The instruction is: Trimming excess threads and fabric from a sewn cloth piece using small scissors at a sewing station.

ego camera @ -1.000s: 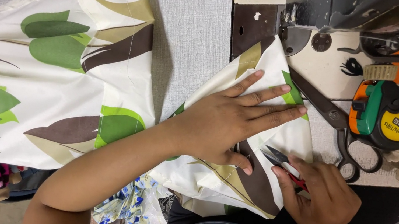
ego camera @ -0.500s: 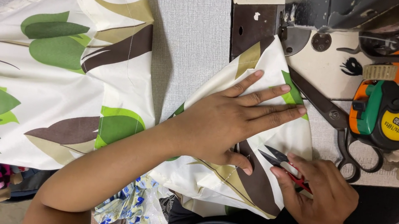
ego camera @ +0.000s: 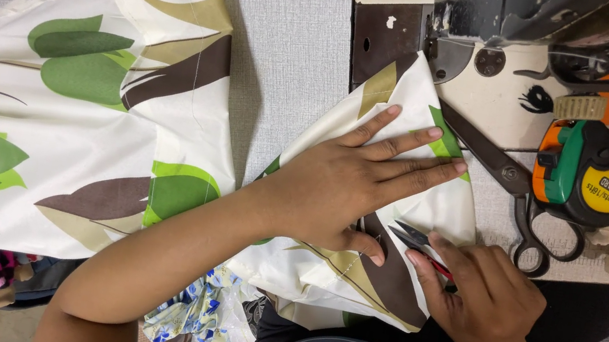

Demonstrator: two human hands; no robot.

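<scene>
The left hand (ego camera: 347,187) lies flat, fingers spread, pressing the folded cream cotton fabric with green and brown leaf print (ego camera: 377,234) onto the grey table (ego camera: 293,44). The right hand (ego camera: 486,299) grips one small red-handled thread snip (ego camera: 424,252), blades at the fabric's edge. One pair of large black steel scissors (ego camera: 504,177) and one green-and-orange tape measure (ego camera: 588,171) lie near, right of the fabric. Bare table shows between the fabric folds.
</scene>
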